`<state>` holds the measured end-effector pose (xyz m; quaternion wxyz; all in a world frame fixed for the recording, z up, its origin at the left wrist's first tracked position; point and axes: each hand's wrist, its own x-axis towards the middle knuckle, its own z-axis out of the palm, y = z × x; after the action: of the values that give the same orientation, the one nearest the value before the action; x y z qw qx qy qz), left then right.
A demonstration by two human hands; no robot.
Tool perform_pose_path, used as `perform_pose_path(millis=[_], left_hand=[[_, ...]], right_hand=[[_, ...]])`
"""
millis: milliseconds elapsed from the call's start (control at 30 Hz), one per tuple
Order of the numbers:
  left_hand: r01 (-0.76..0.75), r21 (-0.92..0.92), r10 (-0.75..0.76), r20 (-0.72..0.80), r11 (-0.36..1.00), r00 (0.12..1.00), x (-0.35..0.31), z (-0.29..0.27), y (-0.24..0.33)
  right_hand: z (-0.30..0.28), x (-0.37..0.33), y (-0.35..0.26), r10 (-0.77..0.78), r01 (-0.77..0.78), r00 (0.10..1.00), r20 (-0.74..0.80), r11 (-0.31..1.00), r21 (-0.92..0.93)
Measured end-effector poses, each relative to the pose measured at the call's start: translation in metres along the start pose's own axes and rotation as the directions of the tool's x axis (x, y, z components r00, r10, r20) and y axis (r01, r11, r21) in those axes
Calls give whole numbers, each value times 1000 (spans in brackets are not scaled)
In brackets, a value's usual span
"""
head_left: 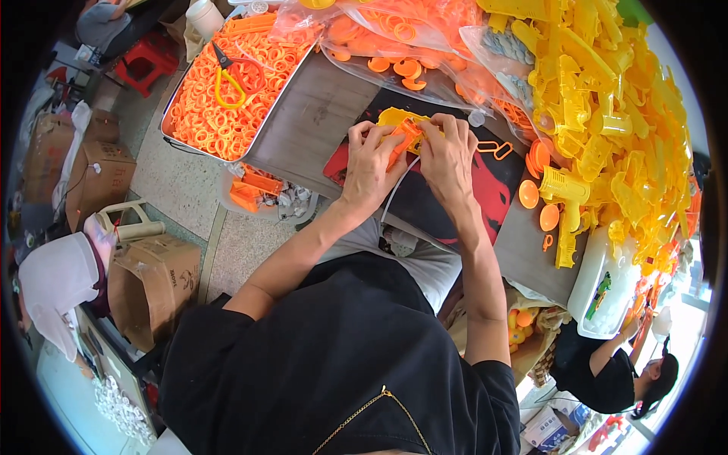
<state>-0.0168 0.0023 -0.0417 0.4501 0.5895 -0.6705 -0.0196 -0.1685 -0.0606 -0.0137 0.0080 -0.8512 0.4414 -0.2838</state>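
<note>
My left hand [369, 165] closes its fingers round an orange plastic part [407, 138] over the dark mat. Against that part lies a yellow plastic shell [396, 115], partly hidden behind the fingers. My right hand [450, 158] pinches the same pieces from the other side, its fingertips bent down onto them. A thin white cord [397, 186] curves down from between the hands. Just right of my right hand, an orange looped plastic piece [495, 149] lies on the black and red mat [497, 199].
At left stands a tray of orange rings [220, 125] with yellow-and-red-handled cutters [229, 82] on top. Yellow toy gun shells [607, 106] are heaped at right, above a white bin [600, 284]. Bags of orange parts [394, 38] line the back. Another person [614, 371] works at lower right.
</note>
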Motion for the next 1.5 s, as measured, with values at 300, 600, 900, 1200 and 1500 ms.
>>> perform_pose_path(millis=[300, 600, 900, 1200, 1500], left_hand=[[-16, -46, 17, 6, 999, 1000, -3, 2, -8], [-71, -152, 92, 136, 986, 986, 3, -15, -41], [9, -176, 2, 65, 984, 998, 3, -28, -50], [-74, -328, 64, -43, 942, 997, -11, 12, -45], [-123, -321, 107, -69, 939, 992, -8, 15, -39]], right_hand=[[3, 14, 2, 24, -36, 997, 71, 983, 177], [-15, -9, 15, 121, -161, 976, 179, 960, 230], [7, -10, -1, 103, -119, 992, 72, 951, 284], [-1, -30, 24, 15, -48, 985, 169, 980, 191], [-2, -34, 64, 113, -305, 902, 416, 849, 432]])
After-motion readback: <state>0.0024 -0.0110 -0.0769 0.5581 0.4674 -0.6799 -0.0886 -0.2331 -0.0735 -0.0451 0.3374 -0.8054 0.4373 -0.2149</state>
